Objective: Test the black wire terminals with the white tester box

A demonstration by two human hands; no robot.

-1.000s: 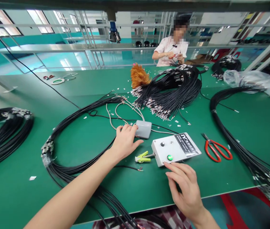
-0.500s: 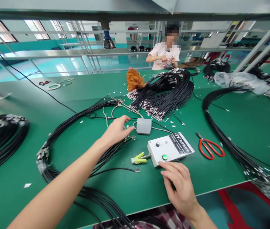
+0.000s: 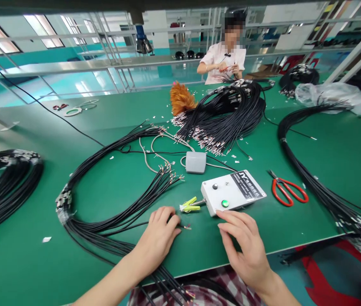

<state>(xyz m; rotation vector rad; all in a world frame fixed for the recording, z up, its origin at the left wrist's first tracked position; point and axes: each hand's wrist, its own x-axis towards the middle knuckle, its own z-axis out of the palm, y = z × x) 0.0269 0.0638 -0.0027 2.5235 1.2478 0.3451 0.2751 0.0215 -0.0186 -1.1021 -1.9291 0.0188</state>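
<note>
My left hand [image 3: 161,233] lies low on the green table with its fingers curled round a single black cable [image 3: 184,227], whose stripped wire end pokes out past the fingertips. My right hand [image 3: 244,244] holds nothing; its fingers are apart, and the fingertips rest at the near edge of a white box [image 3: 214,198] with a lit green button [image 3: 225,203]. From the box's left side sticks a shaft with a yellow-green clip-like piece [image 3: 190,205]. Left of my hands a curved bundle of black cables [image 3: 136,208] spreads out, its stripped ends fanned near the middle.
Red-handled scissors [image 3: 287,191] lie right of the box, a grey adapter-like block [image 3: 196,162] behind it. A large cable heap [image 3: 231,114] and an orange fluffy thing [image 3: 180,98] stand farther back. More cable bundles [image 3: 311,178] flank both sides. Across the table sits a person [image 3: 221,63].
My left hand has come down and towards me, from beside the grey block to the single cable, and has closed on it. My right hand stays by the box. The view has shifted slightly.
</note>
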